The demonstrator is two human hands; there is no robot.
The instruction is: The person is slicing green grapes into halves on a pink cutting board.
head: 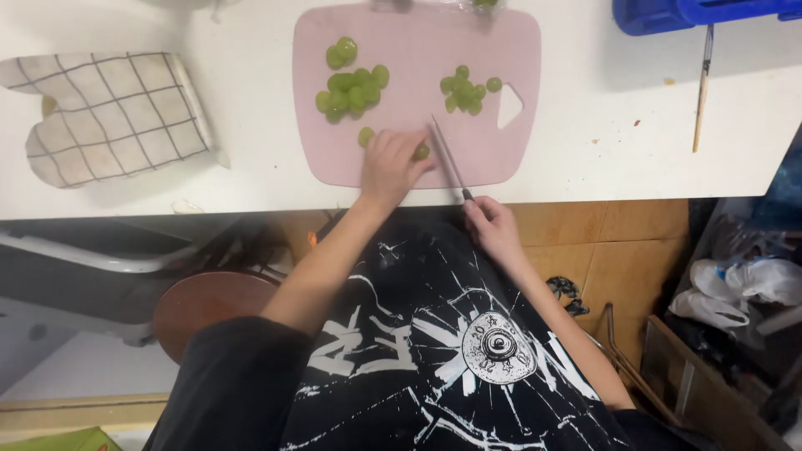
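A pink cutting board (pixel 418 159) lies on the white counter (pixel 251 100). My left hand (pixel 388 164) rests on the board's near edge, fingers pinching a green grape (pixel 422 152). Just right of it, my right hand (pixel 493 224) grips the handle of a knife (pixel 447 154) whose blade slants up over the board beside that grape. A pile of whole green grapes (pixel 351 88) sits at the board's left. A smaller heap of grape pieces (pixel 466 90) lies at its right, near the handle hole. One loose grape (pixel 365 135) lies by my left hand.
A checked oven mitt (pixel 109 117) lies on the counter's left. A thin wooden brush (pixel 702 88) and a blue crate (pixel 693 12) are at the right. Below the counter are a round brown stool (pixel 209 305), a tiled floor and plastic bags (pixel 735 284).
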